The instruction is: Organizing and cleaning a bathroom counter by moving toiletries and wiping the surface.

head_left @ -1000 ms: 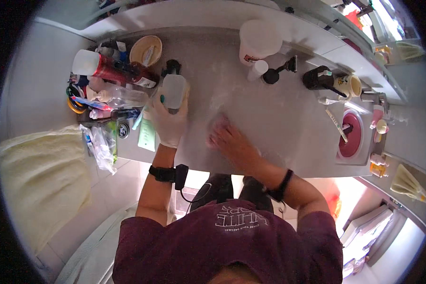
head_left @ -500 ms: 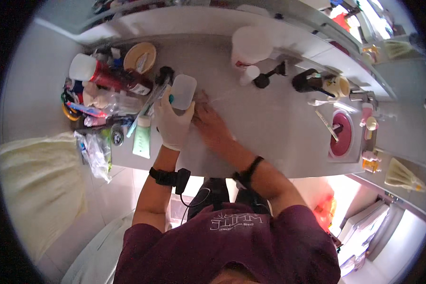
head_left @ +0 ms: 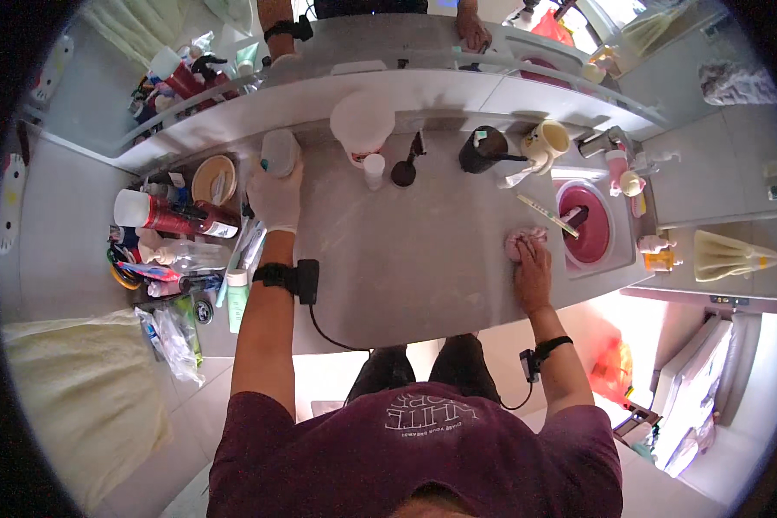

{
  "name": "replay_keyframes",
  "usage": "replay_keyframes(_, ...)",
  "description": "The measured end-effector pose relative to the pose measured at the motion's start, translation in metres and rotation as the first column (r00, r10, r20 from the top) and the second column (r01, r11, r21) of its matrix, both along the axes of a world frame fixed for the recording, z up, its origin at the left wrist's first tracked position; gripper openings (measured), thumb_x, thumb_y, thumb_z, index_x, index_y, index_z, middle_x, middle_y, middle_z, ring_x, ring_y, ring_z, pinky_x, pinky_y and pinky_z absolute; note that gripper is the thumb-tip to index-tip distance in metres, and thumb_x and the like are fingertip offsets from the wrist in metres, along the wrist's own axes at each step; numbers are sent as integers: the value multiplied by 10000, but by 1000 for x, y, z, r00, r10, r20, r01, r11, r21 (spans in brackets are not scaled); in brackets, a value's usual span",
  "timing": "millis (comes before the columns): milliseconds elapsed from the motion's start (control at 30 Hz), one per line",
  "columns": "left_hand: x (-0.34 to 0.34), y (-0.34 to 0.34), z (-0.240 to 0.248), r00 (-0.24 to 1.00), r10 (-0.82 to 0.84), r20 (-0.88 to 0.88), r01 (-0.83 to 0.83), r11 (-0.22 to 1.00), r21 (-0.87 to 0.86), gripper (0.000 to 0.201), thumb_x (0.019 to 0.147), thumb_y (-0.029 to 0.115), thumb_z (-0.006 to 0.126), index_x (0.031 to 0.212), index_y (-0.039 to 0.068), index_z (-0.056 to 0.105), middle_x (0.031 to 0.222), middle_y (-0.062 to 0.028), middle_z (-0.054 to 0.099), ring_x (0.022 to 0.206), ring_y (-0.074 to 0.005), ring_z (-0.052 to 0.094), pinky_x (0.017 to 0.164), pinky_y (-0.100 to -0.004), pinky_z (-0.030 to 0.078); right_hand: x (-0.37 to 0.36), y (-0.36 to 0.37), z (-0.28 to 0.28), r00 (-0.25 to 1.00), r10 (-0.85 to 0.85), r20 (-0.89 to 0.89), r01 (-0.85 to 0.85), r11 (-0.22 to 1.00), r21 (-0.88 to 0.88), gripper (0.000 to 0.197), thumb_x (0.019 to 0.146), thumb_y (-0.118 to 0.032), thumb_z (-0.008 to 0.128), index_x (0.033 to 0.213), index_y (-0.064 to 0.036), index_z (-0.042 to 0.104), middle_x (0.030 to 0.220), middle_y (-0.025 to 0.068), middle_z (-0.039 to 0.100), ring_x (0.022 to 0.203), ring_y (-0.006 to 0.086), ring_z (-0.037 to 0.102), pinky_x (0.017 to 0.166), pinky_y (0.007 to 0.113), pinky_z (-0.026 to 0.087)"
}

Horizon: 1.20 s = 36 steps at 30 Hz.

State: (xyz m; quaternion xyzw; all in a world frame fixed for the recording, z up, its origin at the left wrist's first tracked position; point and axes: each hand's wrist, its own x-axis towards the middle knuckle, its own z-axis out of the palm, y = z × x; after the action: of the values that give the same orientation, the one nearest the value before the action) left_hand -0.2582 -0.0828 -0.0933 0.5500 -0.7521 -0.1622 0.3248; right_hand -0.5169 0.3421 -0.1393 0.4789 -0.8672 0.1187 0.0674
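My left hand (head_left: 274, 197), in a white glove, is wrapped round a translucent plastic container (head_left: 279, 152) at the back left of the grey countertop (head_left: 406, 268). Over on the right, my bare right hand (head_left: 533, 274) presses a crumpled pink cloth (head_left: 521, 238) flat against the counter, just left of the sink. Its fingertips rest on the cloth and partly cover it. Close to the left hand are a yellowish bowl (head_left: 215, 180) and a red bottle with a white cap (head_left: 168, 213).
A pink round basin (head_left: 597, 226) fills the sink, with a toothbrush-like stick (head_left: 546, 214) across its edge. Along the back stand a white tub (head_left: 363, 121), a small white bottle (head_left: 374, 170), a black brush-like object (head_left: 404, 171), a dark mug (head_left: 482, 148) and a cream cup (head_left: 547, 142).
My right hand has gone from beside the left hand to the sink side. My left hand has moved the container toward the back left. The camera view has shifted as well.
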Motion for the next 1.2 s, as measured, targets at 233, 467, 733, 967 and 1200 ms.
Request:
replay_keyframes(233, -25, 70, 19, 965, -89, -246, 30, 971, -237, 778, 698, 370, 826, 1246, -79, 505, 1160, -277, 569, 1073, -431, 536, 914, -467, 433, -15, -1, 4, 997, 62, 37, -60, 997, -50, 505, 734, 21, 590, 1228, -81, 592, 1326, 133, 509, 1256, 332, 442, 1075, 470, 354)
replay_keyframes(467, -82, 102, -78, 999, -24, -31, 25, 999, 39, 503, 802, 351, 754, 1056, -44, 574, 922, -207, 545, 863, -346, 535, 762, -437, 426, -20, 8, 16, 957, 181, 228, -161, 982, -102, 496, 797, -84, 593, 1291, -75, 549, 1382, 143, 479, 1292, 340, 419, 1083, 500, 336)
replay_keyframes(733, -85, 116, -45, 965, 209, -158, -203, 978, 54, 405, 844, 362, 709, 922, -22, 605, 864, -206, 567, 844, -372, 558, 752, -450, 439, -28, 8, 53, 941, 294, 166, -308, 949, 69, 556, 781, -200, 657, 1310, -84, 530, 1344, 172, 476, 1222, 430, 429, 1075, 529, 319)
replay_keyframes(967, -31, 100, -15, 981, 165, -104, -145, 974, 175, 401, 843, 368, 710, 940, -11, 625, 850, -201, 575, 822, -359, 571, 739, -436, 444, -1, -57, 97, 817, 457, 353, -546, 810, 215, 616, 801, -239, 683, 1352, -48, 483, 1336, 178, 516, 1256, 406, 456, 1058, 506, 354)
replay_keyframes(1200, 13, 98, 0, 974, 70, -214, -5, 958, 287, 406, 843, 365, 700, 798, -12, 554, 784, -191, 536, 772, -363, 548, 691, -447, 424, 97, -233, 74, 568, 392, 723, -188, 918, -350, 949, 841, -160, 730, 1504, 62, 88, 1504, 290, 292, 1400, 364, 332, 1136, 420, 276)
